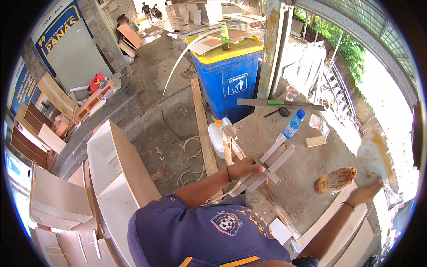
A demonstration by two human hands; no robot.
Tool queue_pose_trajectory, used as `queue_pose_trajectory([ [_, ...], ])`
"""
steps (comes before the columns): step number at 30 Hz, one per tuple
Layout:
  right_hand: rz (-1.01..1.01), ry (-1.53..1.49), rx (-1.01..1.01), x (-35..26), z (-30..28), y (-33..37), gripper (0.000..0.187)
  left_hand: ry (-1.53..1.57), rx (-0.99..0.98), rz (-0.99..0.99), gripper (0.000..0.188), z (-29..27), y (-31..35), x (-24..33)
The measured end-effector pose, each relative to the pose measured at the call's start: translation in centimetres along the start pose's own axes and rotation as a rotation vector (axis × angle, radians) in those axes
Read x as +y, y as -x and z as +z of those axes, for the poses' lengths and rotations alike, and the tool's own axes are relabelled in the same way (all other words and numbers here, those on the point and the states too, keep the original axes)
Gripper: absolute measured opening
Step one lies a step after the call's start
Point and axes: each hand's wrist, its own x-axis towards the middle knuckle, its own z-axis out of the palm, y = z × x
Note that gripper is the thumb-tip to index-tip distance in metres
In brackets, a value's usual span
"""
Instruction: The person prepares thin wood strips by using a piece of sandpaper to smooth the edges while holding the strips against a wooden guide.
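Observation:
My left hand (243, 168) is closed round a small assembly of pale wooden strips (276, 155), held over the near edge of the worktop. On the right, my right hand (367, 192) grips the lower edge of a flat whitish piece with yellow-brown stains (373, 158); it is smeared, so its kind is unclear. Between the hands, nearer the right one, stands a jar crusted with brown stuff (336, 180). A capped blue plastic bottle (294, 124) is beyond the wooden strips. A small pale wooden block (316, 141) lies on the worktop (302, 171).
A long flat bar with a green part (280, 103) lies along the worktop's far side. Beyond it is a blue bin with a yellow lid (229, 80). A white jug (217, 140), a plank (204, 120) and a white cabinet (124, 169) stand or lie to the left.

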Motion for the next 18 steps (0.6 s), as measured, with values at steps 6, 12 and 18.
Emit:
queue_pose_trajectory([
  [6,0.517,-0.504,-0.964,-2.8,8.4,16.4,0.023,0.056,0.135,-0.036,0.064,-0.9,1.1,-0.2],
  [12,1.687,-1.394,-0.864,2.0,10.3,23.5,0.038,0.05,0.171,-0.14,0.062,-0.9,0.6,0.4],
  [18,1.383,-0.761,-0.91,-0.6,5.3,20.4,0.042,0.363,0.265,-0.208,0.061,-2.6,0.1,-3.0],
])
